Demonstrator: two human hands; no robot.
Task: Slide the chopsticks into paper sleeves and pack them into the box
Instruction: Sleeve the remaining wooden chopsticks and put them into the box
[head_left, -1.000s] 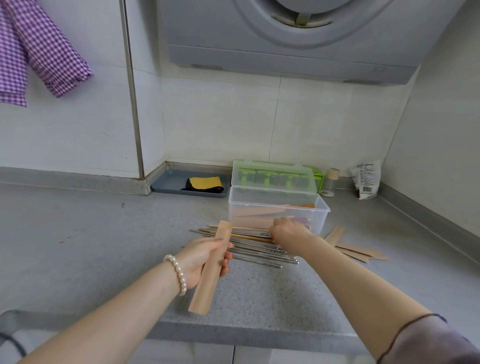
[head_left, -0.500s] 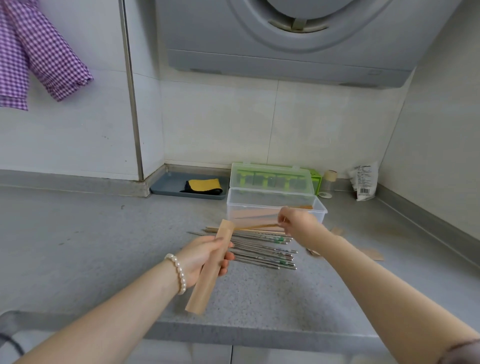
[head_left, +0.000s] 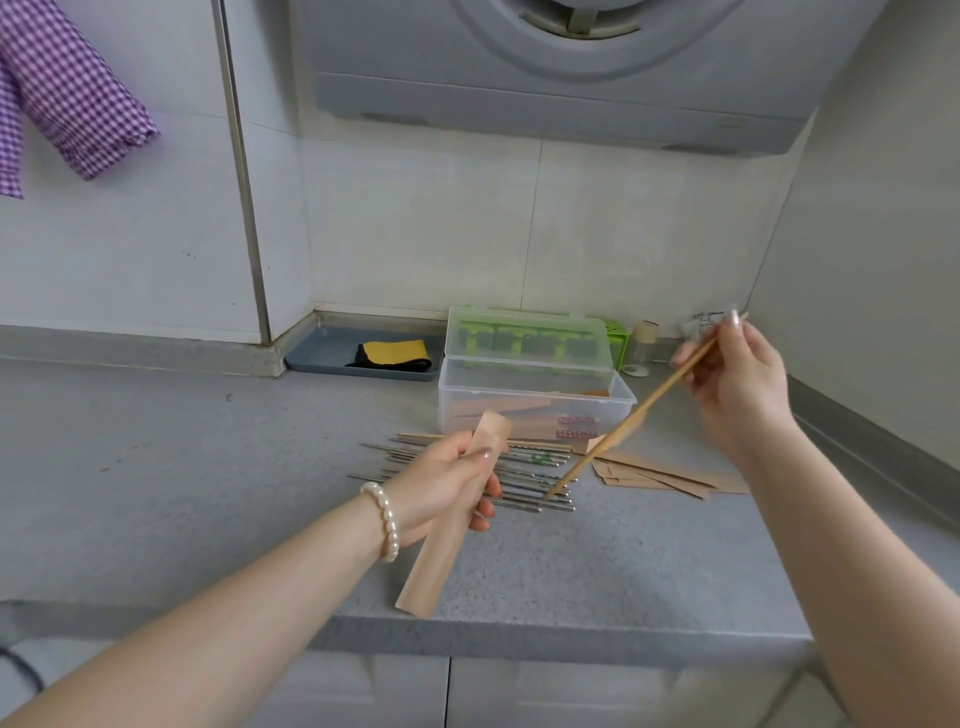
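My left hand (head_left: 441, 486) holds a brown paper sleeve (head_left: 451, 525) upright above the counter, its open end up. My right hand (head_left: 737, 387) pinches wooden chopsticks (head_left: 636, 415) by their upper end; they slant down to the left, tips over the pile. A pile of metal chopsticks (head_left: 524, 478) lies on the counter behind the left hand, with wooden ones at its far side. Loose paper sleeves (head_left: 654, 475) lie to the right of the pile. The clear plastic box (head_left: 535, 384) stands open behind the pile, with sleeved chopsticks inside.
The box's green-latched lid (head_left: 524, 338) stands up behind it. A grey tray (head_left: 332, 353) with a yellow and black cloth sits in the back corner. A small jar (head_left: 643, 343) and a packet stand at the right wall. The counter edge (head_left: 519, 629) runs close below my hands.
My right hand has lifted wooden chopsticks off the pile and swung up and to the right with them. The left hand keeps the sleeve in nearly the same place.
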